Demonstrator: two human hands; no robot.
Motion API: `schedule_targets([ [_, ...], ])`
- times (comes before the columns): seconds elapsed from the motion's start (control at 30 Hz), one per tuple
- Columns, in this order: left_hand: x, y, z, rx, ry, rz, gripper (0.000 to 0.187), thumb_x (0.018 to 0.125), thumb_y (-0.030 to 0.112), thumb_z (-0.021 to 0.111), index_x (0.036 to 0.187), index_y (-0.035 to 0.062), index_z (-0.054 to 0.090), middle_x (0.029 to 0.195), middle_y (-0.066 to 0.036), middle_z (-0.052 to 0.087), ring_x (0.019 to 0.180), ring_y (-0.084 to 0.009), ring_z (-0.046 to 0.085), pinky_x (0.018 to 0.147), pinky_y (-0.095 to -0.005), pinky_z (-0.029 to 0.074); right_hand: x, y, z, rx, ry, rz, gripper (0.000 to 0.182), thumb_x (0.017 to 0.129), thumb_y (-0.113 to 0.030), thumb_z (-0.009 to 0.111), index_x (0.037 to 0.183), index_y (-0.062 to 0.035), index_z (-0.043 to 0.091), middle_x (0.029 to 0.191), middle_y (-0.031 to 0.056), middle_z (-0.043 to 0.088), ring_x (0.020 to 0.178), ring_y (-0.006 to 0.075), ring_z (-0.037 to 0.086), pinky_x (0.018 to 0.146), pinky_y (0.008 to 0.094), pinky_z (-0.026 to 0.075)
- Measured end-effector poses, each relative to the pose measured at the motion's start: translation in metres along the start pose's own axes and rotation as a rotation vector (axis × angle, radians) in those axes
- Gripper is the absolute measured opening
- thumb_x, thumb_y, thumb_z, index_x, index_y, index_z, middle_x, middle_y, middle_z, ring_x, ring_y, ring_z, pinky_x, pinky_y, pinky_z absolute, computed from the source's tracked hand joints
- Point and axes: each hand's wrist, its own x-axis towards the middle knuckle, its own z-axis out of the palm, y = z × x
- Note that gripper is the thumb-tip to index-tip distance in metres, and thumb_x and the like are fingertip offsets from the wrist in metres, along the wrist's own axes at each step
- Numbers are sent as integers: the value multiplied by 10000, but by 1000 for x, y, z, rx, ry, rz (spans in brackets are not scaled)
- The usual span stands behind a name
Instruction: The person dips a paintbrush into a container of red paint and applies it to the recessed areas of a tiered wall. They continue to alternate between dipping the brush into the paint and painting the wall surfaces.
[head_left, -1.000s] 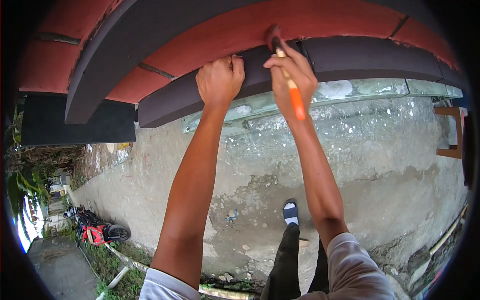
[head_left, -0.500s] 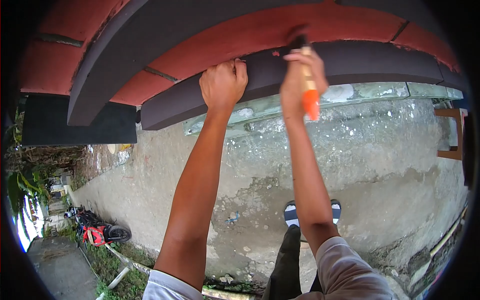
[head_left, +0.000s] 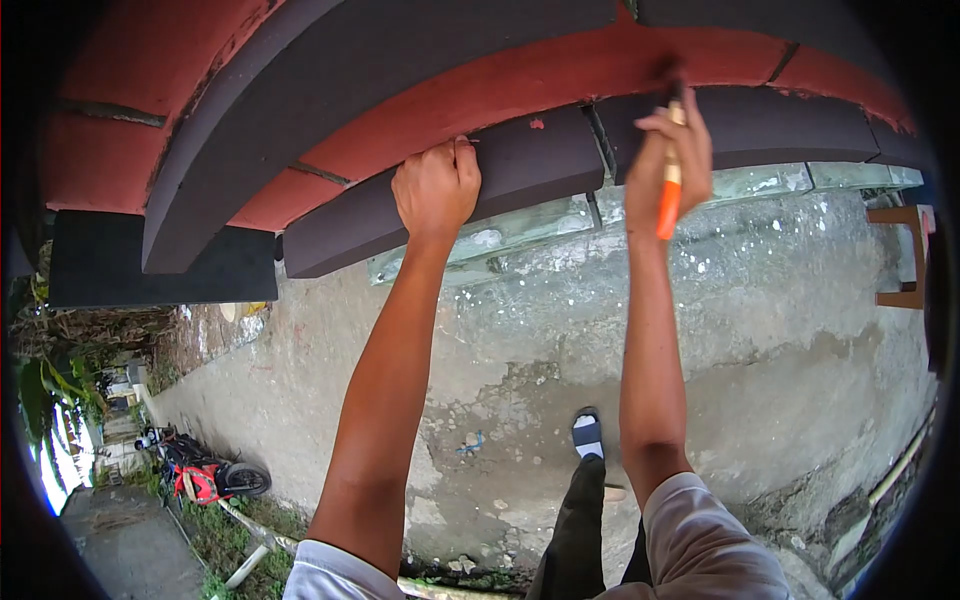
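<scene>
Red surface (head_left: 470, 95) seemingly touches the brush (head_left: 673, 170) jutting beyond the right hand (head_left: 650, 180) pinching it.

A hand could pass along the dark ledge (head_left: 545, 155) between the left hand (head_left: 437, 190) and right hand (head_left: 650, 180). From the left hand, a curved dark beam (head_left: 330, 90) stands at eleven o'clock, the right hand with its brush (head_left: 669, 205) blocks three, and room opens toward five, between the forearms.
</scene>
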Motion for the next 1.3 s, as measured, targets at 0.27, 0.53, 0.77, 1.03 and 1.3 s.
schedule_targets([
  [0.27,-4,-10,-2,4,-34,93,426,964,342,588,757,-15,693,796,-279,692,766,-481,686,722,-581,524,-61,-79,49,473,-501,-82,139,715,-15,755,825,-99,737,1252,183,720,992,323,703,851,385,587],
  [0.53,-2,2,0,-29,-13,4,405,971,320,589,745,7,711,742,-267,671,761,-480,683,723,-565,519,15,16,-3,160,-299,-132,109,854,-9,706,812,-89,768,1247,207,730,1010,321,713,880,390,574],
  [0.77,-1,3,-1,20,-31,4,386,952,328,589,747,37,739,750,-231,705,720,-451,700,702,-546,561,94,94,-43,-124,122,-79,165,897,-11,653,815,-82,777,1181,229,737,1166,346,707,948,408,552],
  [1.03,-1,7,-3,12,5,5,397,953,312,575,762,-5,721,747,-276,665,768,-485,682,741,-566,524,27,17,-28,99,-297,32,83,837,8,725,824,-70,752,1243,190,724,984,327,707,871,387,561],
  [1.3,-4,11,-7,23,69,86,291,916,264,579,785,24,679,780,-228,682,762,-457,681,711,-573,528,103,4,-199,184,-323,334,138,944,-37,740,1077,0,741,1220,139,725,1112,199,682,977,311,512],
])
